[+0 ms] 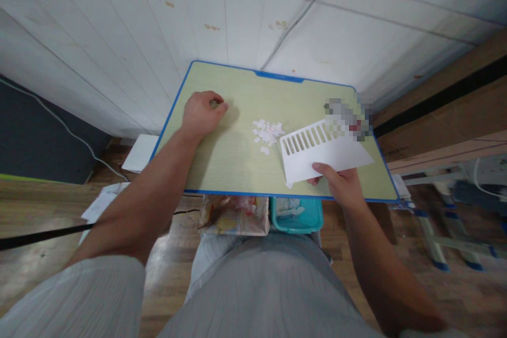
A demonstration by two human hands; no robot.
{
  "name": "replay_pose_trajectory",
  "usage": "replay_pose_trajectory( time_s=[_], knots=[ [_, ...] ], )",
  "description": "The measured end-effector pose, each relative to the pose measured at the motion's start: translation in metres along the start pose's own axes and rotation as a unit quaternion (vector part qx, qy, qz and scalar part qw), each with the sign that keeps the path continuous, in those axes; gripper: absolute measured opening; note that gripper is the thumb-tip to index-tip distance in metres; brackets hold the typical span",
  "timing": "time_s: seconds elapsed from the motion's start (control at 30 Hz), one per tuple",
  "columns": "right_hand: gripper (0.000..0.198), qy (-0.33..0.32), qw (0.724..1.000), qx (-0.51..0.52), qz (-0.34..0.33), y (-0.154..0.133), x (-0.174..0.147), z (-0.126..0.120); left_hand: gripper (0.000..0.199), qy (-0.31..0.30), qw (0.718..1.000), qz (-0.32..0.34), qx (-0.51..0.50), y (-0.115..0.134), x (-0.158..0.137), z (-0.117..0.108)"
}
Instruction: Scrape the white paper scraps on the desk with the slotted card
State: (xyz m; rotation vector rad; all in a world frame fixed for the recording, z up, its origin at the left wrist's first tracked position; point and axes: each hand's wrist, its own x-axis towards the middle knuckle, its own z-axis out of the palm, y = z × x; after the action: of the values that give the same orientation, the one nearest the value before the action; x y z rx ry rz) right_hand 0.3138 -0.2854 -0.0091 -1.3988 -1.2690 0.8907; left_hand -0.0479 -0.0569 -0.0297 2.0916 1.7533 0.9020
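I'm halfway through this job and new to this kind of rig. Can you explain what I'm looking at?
There is no machine here: you see a person's two bare hands. The single picture comes from a camera worn on their head, looking forward and down, so their own arms reach in from below.

In front is a blue-edged tabletop. A small pile of white scraps lies near its middle. The right hand holds a white slotted sheet, thumb on top. The left hand is over the tabletop's left part, fingers curled; I can't tell whether it pinches anything. A pixelated patch hides something at the right. Below the near edge sits a teal basin.
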Motion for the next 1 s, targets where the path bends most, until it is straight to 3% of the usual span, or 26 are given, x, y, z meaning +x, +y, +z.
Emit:
replay_pose_trajectory(
  time_s=[0.27,0.73,1.0],
  knots=[
    [0.025,-0.047,0.999,-0.013,0.019,0.006,-0.007,-0.023,0.033,-0.001,1.0,0.0,0.004,0.001,0.0,-0.001],
    [0.023,0.016,0.997,0.062,0.05,0.008,-0.012,-0.012,0.025,0.008,1.0,-0.002,0.008,0.005,-0.002,-0.004],
    [0.024,0.036,0.996,0.073,0.038,0.014,-0.012,-0.013,0.031,0.001,1.0,-0.004,0.013,0.005,-0.002,-0.004]
  ],
)
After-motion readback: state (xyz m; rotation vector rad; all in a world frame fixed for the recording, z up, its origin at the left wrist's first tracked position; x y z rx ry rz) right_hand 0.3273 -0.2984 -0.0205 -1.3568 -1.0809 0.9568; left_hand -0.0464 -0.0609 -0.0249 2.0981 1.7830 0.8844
